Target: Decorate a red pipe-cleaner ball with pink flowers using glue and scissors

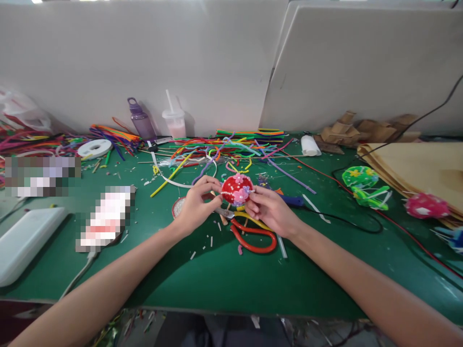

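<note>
A red ornament [237, 188] is held up between the two hands, above the green tabletop [202, 284]. From the left hand [200, 202] it lies towards two o'clock; from the right hand [273, 207], towards ten. Neither hand is nearer, since it is touched by both, at nine and three o'clock. No clear long axis is shown by its rounded body; the line that can be read is a strand of pearl-like beads [231, 193], by which its front is crossed roughly from nine to three.

The left thumb and fingertips are brought together at the ornament's edge; whether the strand itself is pinched there cannot be told. The opposite edge is gripped by the right fingertips, with the other fingers curled beneath.

The ornament's surface is glossy red, dotted with small pale beads. A pink flower is fixed near twelve o'clock, and pink and lilac flowers are clustered around six.

Below, at six o'clock, scissors with a red handle [255, 250] are laid on the tabletop. A dish of white beads [178, 207] is set near eight, partly hidden by the left hand, and loose pipe cleaners [231, 147] are strewn at twelve.
</note>
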Demonstrator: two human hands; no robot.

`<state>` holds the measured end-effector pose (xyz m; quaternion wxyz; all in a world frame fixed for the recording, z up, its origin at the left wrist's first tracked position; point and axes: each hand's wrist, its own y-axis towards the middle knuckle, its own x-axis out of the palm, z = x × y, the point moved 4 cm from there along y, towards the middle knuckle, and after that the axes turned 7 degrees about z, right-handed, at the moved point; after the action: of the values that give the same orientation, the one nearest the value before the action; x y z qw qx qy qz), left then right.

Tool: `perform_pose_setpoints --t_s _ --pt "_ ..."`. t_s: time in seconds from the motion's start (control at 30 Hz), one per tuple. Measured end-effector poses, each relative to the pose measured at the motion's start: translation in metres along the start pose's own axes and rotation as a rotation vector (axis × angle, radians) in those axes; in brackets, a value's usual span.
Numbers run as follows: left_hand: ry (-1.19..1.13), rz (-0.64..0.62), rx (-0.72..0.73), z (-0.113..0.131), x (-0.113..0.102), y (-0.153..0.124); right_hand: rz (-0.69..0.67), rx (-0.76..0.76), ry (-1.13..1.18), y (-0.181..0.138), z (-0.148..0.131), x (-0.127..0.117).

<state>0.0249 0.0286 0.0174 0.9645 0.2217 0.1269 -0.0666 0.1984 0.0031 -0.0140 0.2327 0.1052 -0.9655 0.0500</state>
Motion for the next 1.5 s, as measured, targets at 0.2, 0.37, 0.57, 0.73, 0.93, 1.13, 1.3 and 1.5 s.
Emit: perform_pose_setpoints --t_s 0.2,0.37,0.57,0.73,0.93,1.13,1.3,1.5 --pt "-0.043 -0.033 -0.044 -0.001 0.002 -0.001 0.01 0.025 0.026 0.0 0.002 0.004" --pt "-0.04 0.005 -0.023 0.0 0.001 -0.002 0.037 0.086 0.148 0.001 0.002 0.002" --pt "-0.119 -0.045 -0.133 -0.005 0.006 -0.005 0.02 0.116 0.206 0.001 0.004 0.002" --pt "-0.29 -0.043 -0.224 -0.01 0.01 -0.007 0.004 0.088 0.143 -0.002 0.003 0.005" --pt "-0.347 -0.051 -0.251 -0.011 0.012 -0.008 0.014 0.065 0.117 -0.003 0.003 0.005" --pt "-0.324 -0.051 -0.224 -0.01 0.008 -0.005 -0.021 0.051 0.081 -0.004 0.008 0.009" --pt "-0.282 -0.015 -0.162 -0.012 0.004 -0.002 -0.042 0.059 0.108 -0.003 0.011 0.013" --pt "-0.249 -0.004 -0.147 -0.013 0.005 -0.001 -0.029 0.031 0.078 -0.003 0.009 0.011"
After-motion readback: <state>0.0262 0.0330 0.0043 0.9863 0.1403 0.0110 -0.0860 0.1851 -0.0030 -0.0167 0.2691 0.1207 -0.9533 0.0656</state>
